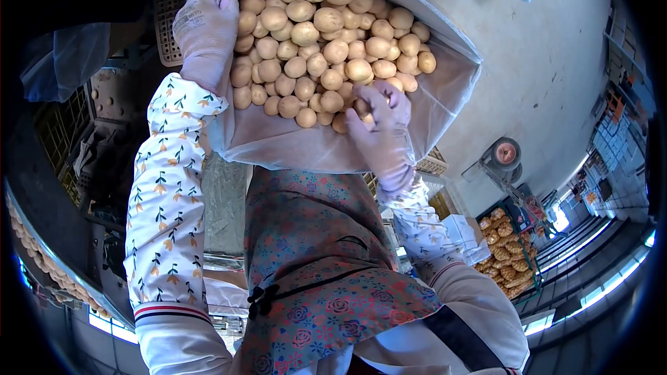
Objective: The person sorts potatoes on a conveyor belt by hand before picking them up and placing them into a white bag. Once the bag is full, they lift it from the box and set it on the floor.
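Note:
A box lined with thin translucent plastic is in front of my body, with many round tan potatoes piled inside. My left hand, in a pale glove, is closed over the box's left edge, its thumb by the potatoes. At the near right of the pile, my gloved right hand has its fingers curled round a potato, which they partly cover. Slack liner lies between the potatoes and my apron.
A plastic crate stands beyond my left hand. Machinery with potatoes on it curves along the left. At right are a wheeled cart, a white box and stacked net bags of potatoes on the floor.

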`<control>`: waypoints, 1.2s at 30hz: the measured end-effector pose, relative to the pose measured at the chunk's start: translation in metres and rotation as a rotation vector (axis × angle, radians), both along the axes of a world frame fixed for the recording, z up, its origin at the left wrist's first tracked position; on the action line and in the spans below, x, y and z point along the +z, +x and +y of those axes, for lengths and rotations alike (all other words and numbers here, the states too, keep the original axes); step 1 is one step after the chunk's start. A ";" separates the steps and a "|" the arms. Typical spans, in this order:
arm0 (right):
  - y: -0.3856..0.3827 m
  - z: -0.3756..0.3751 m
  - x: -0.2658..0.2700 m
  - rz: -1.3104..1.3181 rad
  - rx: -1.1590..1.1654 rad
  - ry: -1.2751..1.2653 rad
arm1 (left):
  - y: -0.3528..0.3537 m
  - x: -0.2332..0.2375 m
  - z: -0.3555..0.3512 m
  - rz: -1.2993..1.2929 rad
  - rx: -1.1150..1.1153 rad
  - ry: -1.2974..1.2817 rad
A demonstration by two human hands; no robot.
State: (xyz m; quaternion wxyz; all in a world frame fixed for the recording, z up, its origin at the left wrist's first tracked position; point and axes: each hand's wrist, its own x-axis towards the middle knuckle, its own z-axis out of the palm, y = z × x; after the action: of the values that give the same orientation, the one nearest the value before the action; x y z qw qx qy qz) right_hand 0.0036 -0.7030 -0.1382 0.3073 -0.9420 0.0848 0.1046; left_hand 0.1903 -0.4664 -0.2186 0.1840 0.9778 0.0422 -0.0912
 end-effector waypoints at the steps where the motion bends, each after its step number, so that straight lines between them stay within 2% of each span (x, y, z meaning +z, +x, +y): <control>1: 0.008 0.005 0.000 -0.065 0.087 -0.241 | 0.000 -0.001 0.000 -0.007 -0.001 0.004; 4: 0.016 0.036 -0.017 0.148 0.468 -0.193 | 0.000 0.001 -0.001 -0.009 0.007 -0.015; 6: -0.007 0.065 -0.067 0.328 0.508 -0.314 | 0.000 0.000 0.000 0.003 -0.001 -0.004; 8: 0.010 0.089 -0.109 0.701 0.476 -0.376 | 0.000 0.000 0.001 0.007 -0.004 0.003; 10: -0.015 0.123 -0.207 0.851 0.283 -0.407 | 0.000 0.000 0.001 0.002 -0.006 0.001; 11: -0.011 0.121 -0.207 0.916 0.285 -0.387 | 0.000 -0.001 0.000 0.010 -0.008 0.007; 12: 0.009 0.118 -0.182 0.981 0.288 -0.367 | 0.000 -0.001 0.001 0.015 -0.008 0.011; 14: 0.048 0.089 -0.119 1.085 0.515 -0.257 | 0.001 -0.002 0.002 0.027 -0.005 0.019; 18: 0.030 0.087 -0.126 0.918 0.375 -0.265 | 0.002 0.000 0.001 0.089 0.004 0.022; 20: 0.032 0.071 -0.125 0.933 0.476 -0.199 | 0.003 0.000 0.001 0.105 0.010 0.019; 25: 0.030 0.047 -0.109 0.790 0.312 0.212 | 0.003 -0.005 0.002 0.068 0.019 -0.016; 28: 0.017 0.035 -0.124 0.819 0.155 0.550 | 0.002 -0.004 0.003 0.048 0.022 -0.031; 29: 0.013 0.034 -0.121 0.862 -0.080 0.863 | 0.002 -0.003 0.002 0.041 0.022 -0.035; 32: 0.010 0.022 -0.100 0.813 -0.321 1.286 | 0.001 -0.002 0.001 0.039 0.027 -0.033; 36: 0.012 0.013 -0.067 0.742 -0.391 1.403 | 0.004 0.002 -0.001 0.080 0.011 -0.013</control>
State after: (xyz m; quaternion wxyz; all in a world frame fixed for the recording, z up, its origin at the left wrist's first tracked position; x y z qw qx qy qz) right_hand 0.0155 -0.6901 -0.2053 0.7902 -0.4025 0.2586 0.3830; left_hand 0.1940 -0.4677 -0.2170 0.1889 0.9719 0.0543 -0.1293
